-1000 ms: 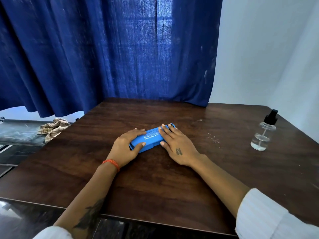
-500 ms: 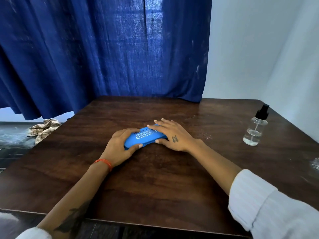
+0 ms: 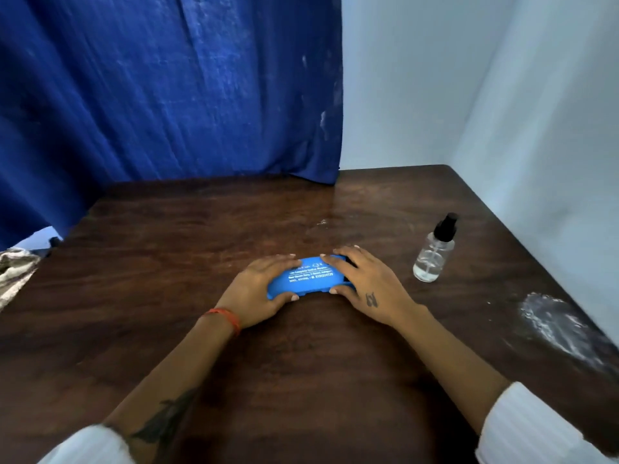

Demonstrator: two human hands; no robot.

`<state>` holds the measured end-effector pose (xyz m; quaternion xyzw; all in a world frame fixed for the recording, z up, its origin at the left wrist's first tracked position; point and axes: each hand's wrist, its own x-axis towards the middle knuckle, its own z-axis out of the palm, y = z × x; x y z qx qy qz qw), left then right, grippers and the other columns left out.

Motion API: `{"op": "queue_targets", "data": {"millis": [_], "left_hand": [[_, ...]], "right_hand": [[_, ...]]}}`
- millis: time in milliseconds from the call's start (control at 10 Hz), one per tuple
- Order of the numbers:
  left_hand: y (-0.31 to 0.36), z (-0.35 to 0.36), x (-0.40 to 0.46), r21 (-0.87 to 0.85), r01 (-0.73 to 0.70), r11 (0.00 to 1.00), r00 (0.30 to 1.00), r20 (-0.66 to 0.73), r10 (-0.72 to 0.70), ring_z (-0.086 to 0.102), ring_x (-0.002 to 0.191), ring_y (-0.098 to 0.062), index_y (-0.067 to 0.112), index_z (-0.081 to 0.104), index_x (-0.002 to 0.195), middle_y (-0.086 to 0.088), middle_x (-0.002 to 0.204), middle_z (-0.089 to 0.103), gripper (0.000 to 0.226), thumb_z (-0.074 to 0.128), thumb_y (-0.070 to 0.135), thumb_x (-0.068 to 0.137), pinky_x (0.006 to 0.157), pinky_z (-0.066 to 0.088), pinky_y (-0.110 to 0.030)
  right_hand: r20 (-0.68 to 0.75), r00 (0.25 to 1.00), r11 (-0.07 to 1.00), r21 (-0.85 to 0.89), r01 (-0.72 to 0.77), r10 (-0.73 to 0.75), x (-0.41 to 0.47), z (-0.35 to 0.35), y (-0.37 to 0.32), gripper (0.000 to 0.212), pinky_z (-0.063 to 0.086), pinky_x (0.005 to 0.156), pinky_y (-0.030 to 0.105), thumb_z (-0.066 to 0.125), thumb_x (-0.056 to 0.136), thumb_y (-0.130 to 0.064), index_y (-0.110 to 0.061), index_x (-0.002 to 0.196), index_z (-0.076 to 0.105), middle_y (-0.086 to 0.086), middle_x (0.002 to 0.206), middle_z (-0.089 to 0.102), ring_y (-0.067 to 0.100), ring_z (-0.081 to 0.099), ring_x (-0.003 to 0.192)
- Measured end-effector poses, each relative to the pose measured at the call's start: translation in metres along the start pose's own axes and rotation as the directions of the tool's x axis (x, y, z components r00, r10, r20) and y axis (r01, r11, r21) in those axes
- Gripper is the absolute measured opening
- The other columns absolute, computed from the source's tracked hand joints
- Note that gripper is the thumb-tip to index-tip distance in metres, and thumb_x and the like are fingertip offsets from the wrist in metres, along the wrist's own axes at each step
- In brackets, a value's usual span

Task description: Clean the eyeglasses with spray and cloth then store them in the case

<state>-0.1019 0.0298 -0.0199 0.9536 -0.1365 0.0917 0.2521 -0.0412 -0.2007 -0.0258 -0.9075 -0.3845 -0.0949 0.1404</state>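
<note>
Both hands, left hand (image 3: 258, 289) and right hand (image 3: 365, 283), grasp the seemingly closed case (image 3: 310, 277), lying left-to-right.

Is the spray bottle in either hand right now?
No: the spray bottle stands alone on the table; both hands grip the blue case.

Left hand (image 3: 259, 289), right hand (image 3: 363, 284) clasped inward.

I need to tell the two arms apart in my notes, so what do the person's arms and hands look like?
Left hand: orange thread band at the wrist, dark forearm tattoo, white ribbed sleeve pushed up. Right hand: small dark tattoo on its back, white ribbed sleeve.
</note>
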Motion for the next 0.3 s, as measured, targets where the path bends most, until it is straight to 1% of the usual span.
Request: {"op": "queue_targets", "data": {"millis": [100,200,300], "left_hand": [[0.017,0.011,0.016,-0.032,0.012,0.999,0.999,0.042,-0.011,0.041,0.131,-0.020,0.016,0.052,0.128,-0.004,0.138,0.049,0.058,0.074,0.024,0.075,0.110,0.019,-0.021],[0.029,0.014,0.031,-0.055,0.037,0.998,0.994,0.109,-0.031,0.032,0.136,-0.022,0.016,0.048,0.132,-0.004,0.142,0.044,0.059,0.070,0.022,0.078,0.114,0.017,-0.027],[0.041,0.010,0.041,0.041,0.068,0.997,0.980,0.186,-0.074,0.021,0.141,-0.022,0.022,0.038,0.138,-0.001,0.149,0.034,0.063,0.064,0.030,0.082,0.116,0.012,-0.036]], "right_hand": [[0.064,0.992,0.994,-0.006,-0.112,0.112,-0.009,-0.008,0.010,0.058,0.032,0.110,0.039,0.061,0.087,-0.032,-0.019,0.138,0.039,0.010,0.136,0.045,0.029,0.038,0.128],[0.095,0.980,0.984,0.007,-0.179,0.177,-0.014,-0.018,0.016,0.059,0.026,0.113,0.039,0.064,0.085,-0.026,-0.015,0.137,0.040,0.014,0.135,0.046,0.031,0.041,0.126],[0.159,0.963,0.976,-0.017,-0.218,0.218,-0.011,-0.030,0.012,0.066,0.019,0.115,0.039,0.065,0.083,-0.029,-0.015,0.140,0.033,0.015,0.141,0.039,0.033,0.032,0.132]]}}
